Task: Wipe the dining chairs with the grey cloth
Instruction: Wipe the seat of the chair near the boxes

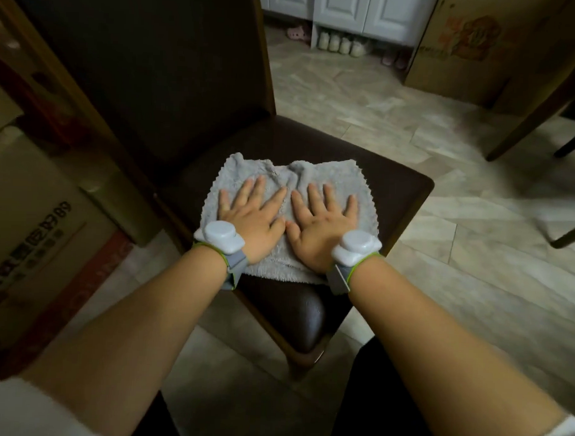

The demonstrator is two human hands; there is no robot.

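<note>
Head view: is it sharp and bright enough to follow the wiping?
Head view: dim, the chair nearly black; grey cloth and both flat hands, left hand and right hand, sharp; edges soft, wide-angle bending the floor tiles.

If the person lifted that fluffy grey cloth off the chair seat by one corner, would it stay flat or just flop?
It would probably flop: the grey cloth already bunches into soft wrinkles ahead of the left hand and right hand pressing it flat. Its thin, fluffy pile suggests it is light. On the smooth, shiny chair seat it likely slides easily when pushed.
</note>
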